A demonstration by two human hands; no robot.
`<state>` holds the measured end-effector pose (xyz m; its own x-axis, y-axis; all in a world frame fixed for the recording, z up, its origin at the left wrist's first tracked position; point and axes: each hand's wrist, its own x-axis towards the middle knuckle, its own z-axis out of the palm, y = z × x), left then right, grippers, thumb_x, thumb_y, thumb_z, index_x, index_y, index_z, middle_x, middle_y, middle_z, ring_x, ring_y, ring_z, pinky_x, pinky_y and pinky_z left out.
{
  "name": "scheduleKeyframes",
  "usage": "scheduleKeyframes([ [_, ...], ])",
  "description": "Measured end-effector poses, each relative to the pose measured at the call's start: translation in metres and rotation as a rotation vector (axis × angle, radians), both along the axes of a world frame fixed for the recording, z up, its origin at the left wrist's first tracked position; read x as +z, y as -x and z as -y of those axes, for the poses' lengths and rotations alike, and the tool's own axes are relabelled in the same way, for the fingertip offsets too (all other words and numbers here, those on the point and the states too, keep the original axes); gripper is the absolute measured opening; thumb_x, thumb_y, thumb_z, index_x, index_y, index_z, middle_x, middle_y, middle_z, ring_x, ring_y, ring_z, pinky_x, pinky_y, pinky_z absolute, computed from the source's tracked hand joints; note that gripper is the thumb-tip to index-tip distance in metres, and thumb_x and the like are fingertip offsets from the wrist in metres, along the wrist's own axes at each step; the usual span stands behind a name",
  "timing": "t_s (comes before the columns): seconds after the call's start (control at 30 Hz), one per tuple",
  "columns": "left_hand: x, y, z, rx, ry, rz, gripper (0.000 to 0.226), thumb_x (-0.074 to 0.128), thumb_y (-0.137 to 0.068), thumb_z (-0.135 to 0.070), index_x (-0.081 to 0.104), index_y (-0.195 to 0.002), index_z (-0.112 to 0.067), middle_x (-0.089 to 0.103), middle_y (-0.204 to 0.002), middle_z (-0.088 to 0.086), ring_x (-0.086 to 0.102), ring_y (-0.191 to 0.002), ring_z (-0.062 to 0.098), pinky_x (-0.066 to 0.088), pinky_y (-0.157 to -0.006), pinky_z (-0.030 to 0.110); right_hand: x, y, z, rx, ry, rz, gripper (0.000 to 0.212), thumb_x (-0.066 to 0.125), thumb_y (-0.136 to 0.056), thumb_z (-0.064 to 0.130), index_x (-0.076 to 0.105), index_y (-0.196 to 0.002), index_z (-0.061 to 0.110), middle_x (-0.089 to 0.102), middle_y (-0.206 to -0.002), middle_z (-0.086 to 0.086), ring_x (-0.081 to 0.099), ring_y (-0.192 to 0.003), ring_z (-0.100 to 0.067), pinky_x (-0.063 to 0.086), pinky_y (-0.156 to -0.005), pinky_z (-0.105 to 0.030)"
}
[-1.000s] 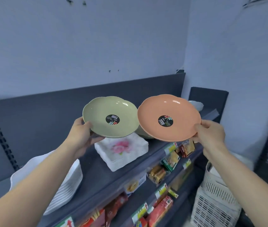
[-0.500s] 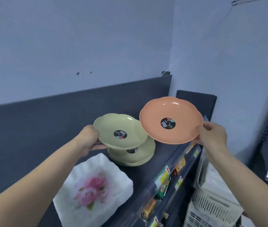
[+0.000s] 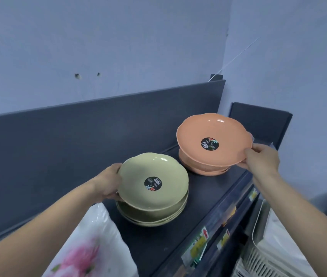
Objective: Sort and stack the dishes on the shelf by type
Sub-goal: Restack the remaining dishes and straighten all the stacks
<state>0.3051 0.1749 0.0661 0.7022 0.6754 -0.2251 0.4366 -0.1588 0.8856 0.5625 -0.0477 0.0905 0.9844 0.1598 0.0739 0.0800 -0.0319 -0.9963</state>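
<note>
Green plate [image 3: 168,172], orange plate [image 3: 208,128] lowered; left hand [image 3: 108,182], right hand [image 3: 262,158] fingers mostly hidden.

A scalloped green plate [image 3: 136,190] with a round black sticker lies tilted on the green stack [image 3: 150,216] on the shelf [image 3: 208,196], perhaps not fully seated; the left hand [image 3: 108,182] grips its left rim. Behind and to the right, a matching orange plate [image 3: 218,128] hangs tilted just over the orange stack [image 3: 204,169], its right rim held by the right hand [image 3: 262,158].
</note>
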Motion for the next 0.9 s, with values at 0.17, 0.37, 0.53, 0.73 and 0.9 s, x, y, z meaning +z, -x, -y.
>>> scheduleKeyframes([
  [0.17, -0.007, -0.010, -0.005, 0.073, -0.412, -0.413, 0.031, 0.041, -0.091, -0.015, 0.056, -0.118, -0.017, 0.062, -0.114, 0.006, 0.061, -0.097, 0.026, 0.058, -0.069, 0.035, -0.009, -0.050, -0.034, 0.088, 0.081, 0.015, 0.020, 0.046, -0.071, 0.004, 0.065, -0.076, -0.002, 0.068, -0.081, -0.017, 0.068, -0.085, -0.041, 0.056, -0.078, -0.057],
  [0.37, -0.017, -0.017, -0.007, 0.089, -0.612, -0.667, 0.033, 0.036, -0.093, -0.024, 0.064, -0.108, -0.013, 0.065, -0.110, 0.002, 0.056, -0.103, 0.021, 0.046, -0.085, 0.029, -0.025, -0.093, -0.063, 0.266, 0.088, -0.023, 0.018, 0.047, -0.078, 0.000, 0.064, -0.075, -0.003, 0.062, -0.076, -0.010, 0.067, -0.066, -0.031, 0.059, -0.072, -0.045],
  [0.53, -0.026, -0.029, -0.004, 0.210, -0.718, -0.685, 0.036, 0.041, -0.091, -0.024, 0.054, -0.124, -0.016, 0.054, -0.123, 0.007, 0.046, -0.119, 0.030, 0.043, -0.097, 0.041, -0.041, -0.115, -0.063, 0.286, 0.213, 0.003, 0.026, 0.046, -0.080, -0.004, 0.052, -0.057, 0.006, 0.050, -0.060, -0.009, 0.054, -0.060, -0.031, 0.052, -0.051, -0.026],
  [0.73, -0.015, -0.093, 0.043, 0.283, -0.825, -0.401, 0.039, 0.052, -0.093, -0.028, 0.055, -0.131, -0.017, 0.054, -0.127, 0.007, 0.050, -0.119, 0.028, 0.044, -0.098, 0.043, -0.060, -0.142, -0.060, 0.355, 0.211, -0.067, 0.026, 0.044, -0.083, -0.007, 0.064, -0.079, 0.009, 0.064, -0.095, -0.012, 0.068, -0.075, -0.036, 0.059, -0.066, -0.038],
  [0.9, -0.018, -0.114, 0.062, 0.194, -0.795, -0.463, 0.037, 0.049, -0.094, -0.039, 0.057, -0.127, -0.023, 0.057, -0.126, -0.002, 0.054, -0.114, 0.018, 0.045, -0.093, 0.031, -0.071, -0.151, -0.067, 0.352, 0.307, -0.011, 0.023, 0.046, -0.083, -0.004, 0.064, -0.094, 0.005, 0.065, -0.097, -0.014, 0.068, -0.067, -0.032, 0.061, -0.064, -0.041],
])
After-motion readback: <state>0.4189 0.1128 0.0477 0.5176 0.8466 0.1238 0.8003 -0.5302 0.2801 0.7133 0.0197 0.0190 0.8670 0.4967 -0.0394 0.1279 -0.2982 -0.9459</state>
